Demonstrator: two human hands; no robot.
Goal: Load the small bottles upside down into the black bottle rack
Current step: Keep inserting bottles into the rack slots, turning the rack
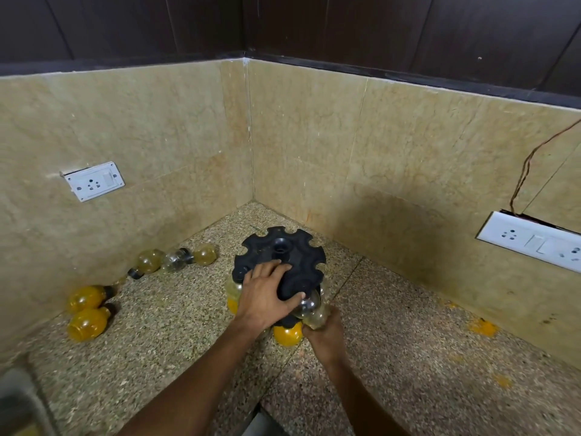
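from the head view, i am looking down at a speckled stone surface [393, 357] set into a corner of beige walls. the black bottle rack [301, 265] is standing just below the middle of the frame, its notched round top facing up at me.

my left hand [267, 297] is lying flat on the rack's top, fingers spread and pressing down, thumb hooked over the near rim; this grip is flat and open, clasping nothing. my right hand [325, 333] is sitting just below and right of it, at the rack's near edge, its grip closed around a clear bottle [314, 311] that is touching the rack's rim. whether the bottle's neck is seated in a notch, i cannot tell.

an orange-filled bottle [287, 335] is hanging under the rack's near side, and more yellow is showing beneath its left edge.

loose bottles are lying on their sides at the left of the frame: two orange bottles [86, 313] near the wall, and three paler bottles [176, 259] further up.

wall sockets are sitting at middle left [93, 181] and far right [534, 242].
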